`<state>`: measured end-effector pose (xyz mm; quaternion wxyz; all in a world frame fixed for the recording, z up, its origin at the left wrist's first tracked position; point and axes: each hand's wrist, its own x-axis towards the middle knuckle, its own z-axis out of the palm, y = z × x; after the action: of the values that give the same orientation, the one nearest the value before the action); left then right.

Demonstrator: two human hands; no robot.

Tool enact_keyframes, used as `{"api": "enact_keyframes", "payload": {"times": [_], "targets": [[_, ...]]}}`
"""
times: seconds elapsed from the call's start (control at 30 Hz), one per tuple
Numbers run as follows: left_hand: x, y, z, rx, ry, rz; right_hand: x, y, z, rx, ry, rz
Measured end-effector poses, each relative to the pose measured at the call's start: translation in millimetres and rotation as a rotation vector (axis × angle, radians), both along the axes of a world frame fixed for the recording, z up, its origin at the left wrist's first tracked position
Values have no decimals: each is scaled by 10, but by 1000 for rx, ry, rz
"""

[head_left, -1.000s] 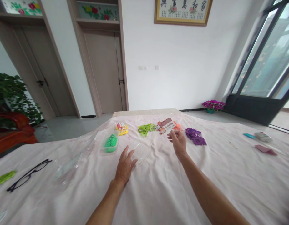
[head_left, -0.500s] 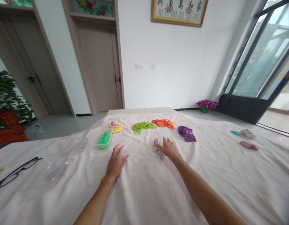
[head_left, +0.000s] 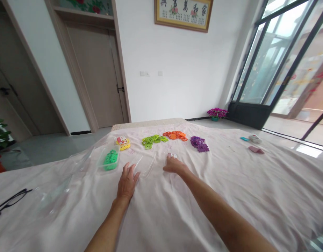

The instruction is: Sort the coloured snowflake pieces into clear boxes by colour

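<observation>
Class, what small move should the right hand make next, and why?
Probably reach forward to the orange pieces: the right hand presses a small card flat on the cloth, while the left hand rests by the empty clear tray.

A small red-and-white card [head_left: 172, 155] lies flat on the pale pink sheet [head_left: 229, 182], mid-scene, its near edge under the fingertips of the right hand [head_left: 174, 165]; just left of it lies a clear, shallow, empty plastic tray [head_left: 145, 163], its near left corner touching the left hand [head_left: 127, 182].

Home: interior doors [head_left: 98, 80], framed wall calligraphy [head_left: 182, 13].
</observation>
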<state>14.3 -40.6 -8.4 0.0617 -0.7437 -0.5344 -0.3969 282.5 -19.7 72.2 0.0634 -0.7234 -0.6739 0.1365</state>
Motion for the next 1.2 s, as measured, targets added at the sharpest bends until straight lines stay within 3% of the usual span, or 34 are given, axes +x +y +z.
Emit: {"api": "enact_keyframes", "payload": {"times": [0.1, 0.3, 0.47, 0.67, 0.87, 1.07, 1.2], "targets": [[2, -17, 11, 32, -16, -8, 148, -37, 111, 26, -4, -3], [54, -50, 33, 44, 16, -13, 542, -123, 240, 71, -86, -147], [66, -61, 27, 61, 7, -33, 539, -216, 55, 83, -81, -196], [41, -78, 37, 20, 0, -34, 380, -191, -106, 19, -247, -86], [34, -120, 104, -12, -44, -51, 380, -87, 57, -31, -333, 77], [34, -158, 152, -64, -111, -79, 440, -6, 254, 23, -375, 63], [26, -146, 158, -95, -171, -93, 644, 98, 373, 54, -398, 38]]}}
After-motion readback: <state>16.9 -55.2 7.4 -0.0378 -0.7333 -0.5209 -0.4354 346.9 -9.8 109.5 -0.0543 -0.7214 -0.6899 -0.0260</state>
